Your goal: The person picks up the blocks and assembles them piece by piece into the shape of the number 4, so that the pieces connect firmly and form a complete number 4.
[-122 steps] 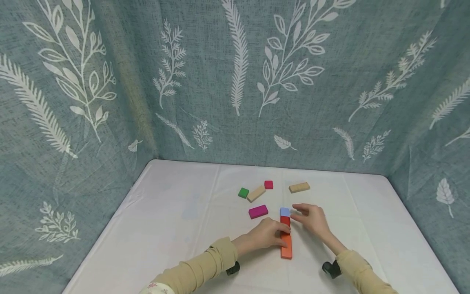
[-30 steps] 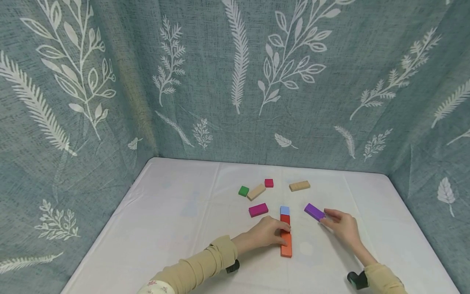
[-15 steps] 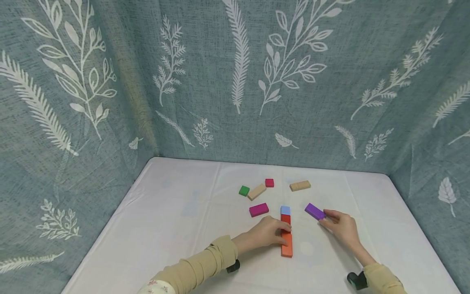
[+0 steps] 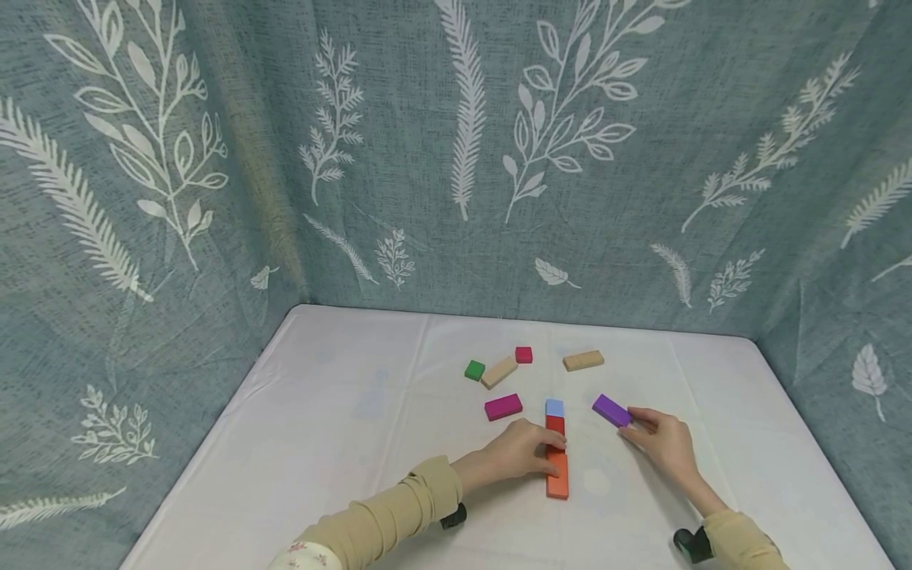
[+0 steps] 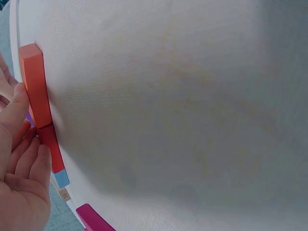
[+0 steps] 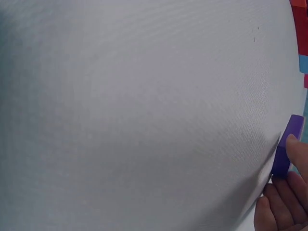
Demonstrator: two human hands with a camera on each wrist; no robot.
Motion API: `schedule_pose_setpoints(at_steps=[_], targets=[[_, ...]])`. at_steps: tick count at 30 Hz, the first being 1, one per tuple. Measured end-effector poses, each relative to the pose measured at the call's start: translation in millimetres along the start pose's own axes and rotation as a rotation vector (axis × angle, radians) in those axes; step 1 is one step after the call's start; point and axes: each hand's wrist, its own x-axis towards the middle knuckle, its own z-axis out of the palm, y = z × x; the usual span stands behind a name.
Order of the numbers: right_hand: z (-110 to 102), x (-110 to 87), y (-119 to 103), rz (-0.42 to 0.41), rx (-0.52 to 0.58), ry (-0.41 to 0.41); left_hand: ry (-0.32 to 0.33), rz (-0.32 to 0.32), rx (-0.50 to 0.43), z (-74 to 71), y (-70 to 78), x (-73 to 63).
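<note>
In the head view, an orange block (image 4: 558, 484), a red block (image 4: 555, 427) and a light blue cube (image 4: 554, 408) form a straight row running away from me. My left hand (image 4: 516, 451) holds the row where red meets orange, its thumb on the orange block (image 5: 36, 86) and its fingers by the red block (image 5: 52, 149). Partly covered by these fingers is the red block. To the right of the row, my right hand (image 4: 666, 443) pinches the near end of a purple block (image 4: 610, 409). The right wrist view shows the thumb against the purple block (image 6: 288, 144).
Left of the row lies a magenta block (image 4: 503, 407). Farther back are a green cube (image 4: 474, 370), a plain wooden block (image 4: 499, 373), a pinkish-red cube (image 4: 523, 355) and another wooden block (image 4: 583, 360). A white cloth (image 4: 342, 443) covers the table; patterned curtains (image 4: 427, 158) surround it.
About four seconds ago my right hand was beside the light blue cube, with no purple block visible. It is now farther right, at the purple block. Within the last second, both hands stay nearly still.
</note>
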Motion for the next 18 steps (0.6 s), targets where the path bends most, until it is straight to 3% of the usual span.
schedule_pose_setpoints(at_steps=[18], targets=[[3.5,-0.4,-3.7,0.02,-0.041,0.018,-0.001,0.0,0.001,1.3,-1.4,-0.2]])
